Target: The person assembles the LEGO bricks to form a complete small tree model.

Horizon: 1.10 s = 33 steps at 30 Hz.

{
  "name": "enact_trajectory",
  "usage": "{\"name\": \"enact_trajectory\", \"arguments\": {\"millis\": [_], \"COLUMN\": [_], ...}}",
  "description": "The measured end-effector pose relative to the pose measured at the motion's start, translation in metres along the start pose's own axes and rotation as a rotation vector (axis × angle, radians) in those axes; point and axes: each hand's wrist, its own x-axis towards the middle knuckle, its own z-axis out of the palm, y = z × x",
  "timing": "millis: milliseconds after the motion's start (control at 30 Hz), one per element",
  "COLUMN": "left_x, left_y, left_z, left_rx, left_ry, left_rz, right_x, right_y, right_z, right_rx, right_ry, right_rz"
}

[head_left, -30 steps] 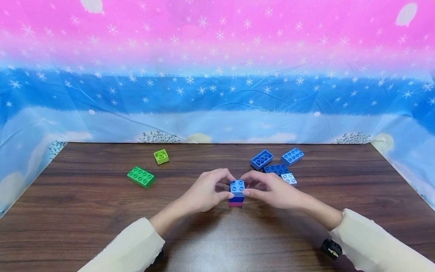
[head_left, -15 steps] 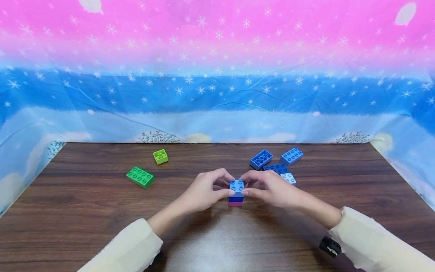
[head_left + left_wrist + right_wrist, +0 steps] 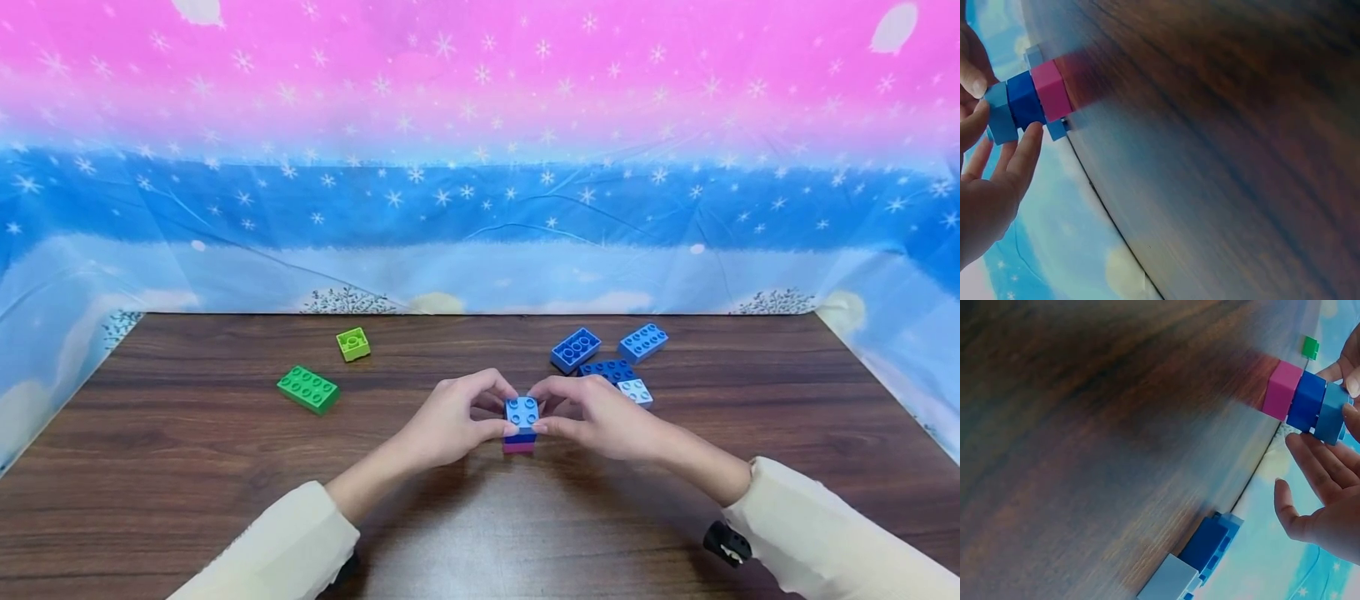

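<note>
Three square toy building bricks stand stacked upright on the table in front of me. At the bottom is a pink brick (image 3: 1052, 90), with a dark blue brick (image 3: 1025, 100) over it and a light blue brick (image 3: 522, 414) on top, studs up. My left hand (image 3: 456, 421) pinches the light blue brick from its left side, thumb at the near corner. From the opposite side my right hand (image 3: 603, 421) pinches the same brick between thumb and fingers. The wrist views show fingertips reaching down beside the dark blue brick.
On the left of the table (image 3: 187, 458) lie a green brick (image 3: 308, 389) and an upturned lime brick (image 3: 353, 344). Behind my right hand are an upturned blue brick (image 3: 576, 350), a long light blue brick (image 3: 642, 342), a dark blue brick (image 3: 603, 369) and a pale blue brick (image 3: 636, 392).
</note>
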Motion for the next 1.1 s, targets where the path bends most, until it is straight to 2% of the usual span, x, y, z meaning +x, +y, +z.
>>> {"name": "enact_trajectory", "arguments": {"millis": [233, 567, 733, 1100], "left_x": [0.0, 0.0004, -0.0002, 0.0009], "left_y": [-0.0011, -0.0012, -0.0029, -0.0051], "left_z": [0.0005, 0.0007, 0.0011, 0.0027], "left_rx": [0.019, -0.015, 0.001, 0.023], "left_ry": [0.004, 0.008, 0.019, 0.037], "left_rz": [0.018, -0.017, -0.016, 0.011], "right_x": [0.0006, 0.0025, 0.0033, 0.0048], "right_y": [0.002, 0.0043, 0.0054, 0.0095], "right_z": [-0.0008, -0.0007, -0.0014, -0.0022], "right_rx": [-0.002, 0.019, 0.038, 0.09], "right_ry": [-0.009, -0.015, -0.026, -0.033], "right_rz": [0.013, 0.012, 0.018, 0.043]}}
